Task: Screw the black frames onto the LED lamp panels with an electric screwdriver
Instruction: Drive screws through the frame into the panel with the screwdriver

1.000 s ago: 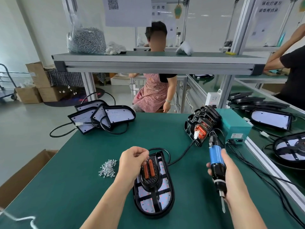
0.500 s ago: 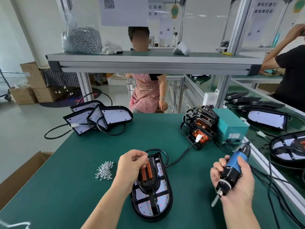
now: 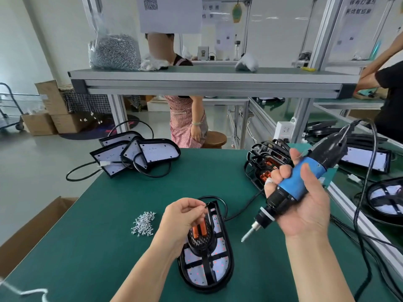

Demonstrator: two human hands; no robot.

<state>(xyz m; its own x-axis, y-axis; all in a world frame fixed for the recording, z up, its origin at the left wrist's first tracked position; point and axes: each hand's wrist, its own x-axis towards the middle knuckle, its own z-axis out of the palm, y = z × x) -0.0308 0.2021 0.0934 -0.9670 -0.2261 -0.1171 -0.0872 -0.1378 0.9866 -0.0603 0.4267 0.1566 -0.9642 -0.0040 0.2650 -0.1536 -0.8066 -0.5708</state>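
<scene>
Left of the lamp panel (image 3: 206,271) lies a screw pile (image 3: 143,221), open table (image 3: 87,247) beyond. Behind the panel its cable (image 3: 245,205) loops; to its right, black cables (image 3: 355,223) trail.

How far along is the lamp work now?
Looks done: a stack of framed lamps at the right. In hand: the left hand pinches what looks like a screw at the black frame's top edge; the right hand holds the electric screwdriver raised, off it. Left: bare panels far left.

Green table (image 3: 109,214); blue-black screwdriver (image 3: 298,184); black frame (image 3: 207,253); red-checked apron (image 3: 185,118)
</scene>
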